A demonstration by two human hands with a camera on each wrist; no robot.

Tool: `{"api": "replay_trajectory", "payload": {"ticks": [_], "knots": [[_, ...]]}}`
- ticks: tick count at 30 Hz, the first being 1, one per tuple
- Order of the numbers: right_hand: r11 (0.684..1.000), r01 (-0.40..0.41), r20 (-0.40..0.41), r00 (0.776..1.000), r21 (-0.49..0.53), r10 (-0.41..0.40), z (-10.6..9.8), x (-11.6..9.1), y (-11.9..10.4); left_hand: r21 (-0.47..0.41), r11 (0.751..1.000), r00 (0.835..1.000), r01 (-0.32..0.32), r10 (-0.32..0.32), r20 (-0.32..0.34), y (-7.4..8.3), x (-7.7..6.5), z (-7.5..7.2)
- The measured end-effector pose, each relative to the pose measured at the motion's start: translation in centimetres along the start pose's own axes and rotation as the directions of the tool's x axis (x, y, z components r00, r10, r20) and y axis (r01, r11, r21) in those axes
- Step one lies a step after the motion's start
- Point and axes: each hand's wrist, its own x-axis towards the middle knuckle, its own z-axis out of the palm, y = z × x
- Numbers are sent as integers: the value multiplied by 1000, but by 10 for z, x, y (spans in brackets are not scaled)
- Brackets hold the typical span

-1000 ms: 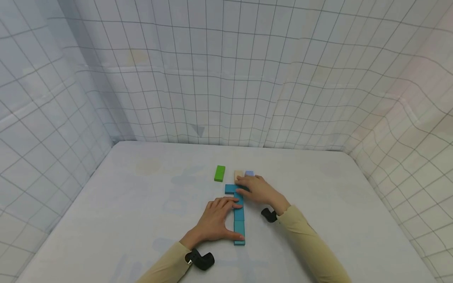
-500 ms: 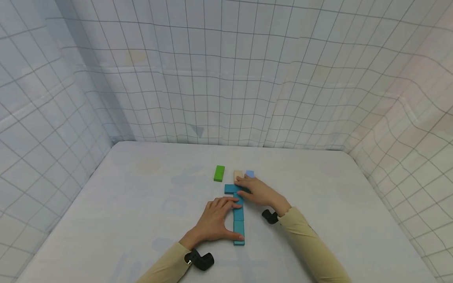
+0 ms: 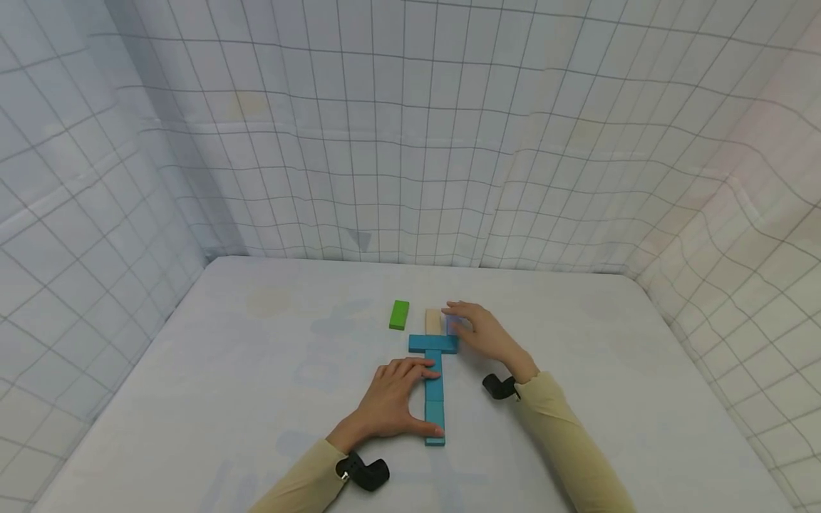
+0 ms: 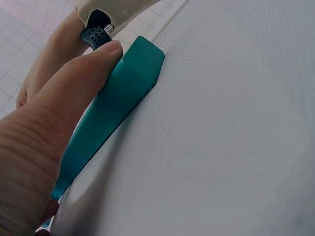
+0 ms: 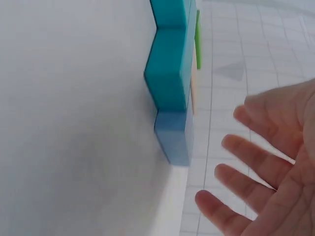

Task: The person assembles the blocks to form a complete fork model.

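Observation:
Flat teal-blue blocks form a T on the table: a crossbar [image 3: 432, 344] at the far end and a column [image 3: 434, 389] running toward me. My left hand [image 3: 388, 400] lies along the column, its thumb [image 4: 106, 59] resting at the near end and its fingertips on the upper part. Beyond the crossbar lie a beige block [image 3: 432, 322] and a light blue block [image 5: 174, 135], which sits right against the teal one. My right hand [image 3: 484, 333] hovers over the light blue block with its fingers spread and holding nothing.
A green block [image 3: 399, 315] lies to the left of the beige one. The white table [image 3: 224, 370] is enclosed by white cloth walls [image 3: 410, 142] with a dark grid. A small black camera [image 3: 365, 472] is strapped to each wrist.
My right hand has lifted off the right part of the crossbar and moved right and slightly away, uncovering the bar and the beige block. The left hand has stayed in place.

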Motion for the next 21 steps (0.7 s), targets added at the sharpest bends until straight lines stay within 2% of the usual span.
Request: {"api": "replay_trajectory", "payload": {"ticks": [3, 7, 14, 21], "knots": [[997, -64, -12, 998, -51, 64, -4, 2, 6, 7, 1000, 1000, 1, -1, -7, 0, 0, 0], [992, -106, 21, 994, -62, 107, -5, 5, 14, 5, 1000, 1000, 1, -1, -11, 0, -1, 0], [996, -94, 47, 994, 1, 94, -3, 9, 25, -2, 1000, 1000, 3, -3, -6, 1, -1, 0], [996, -85, 54, 995, -18, 86, -1, 8, 23, -1, 1000, 1000, 7, -7, -1, 2, -1, 1]]}}
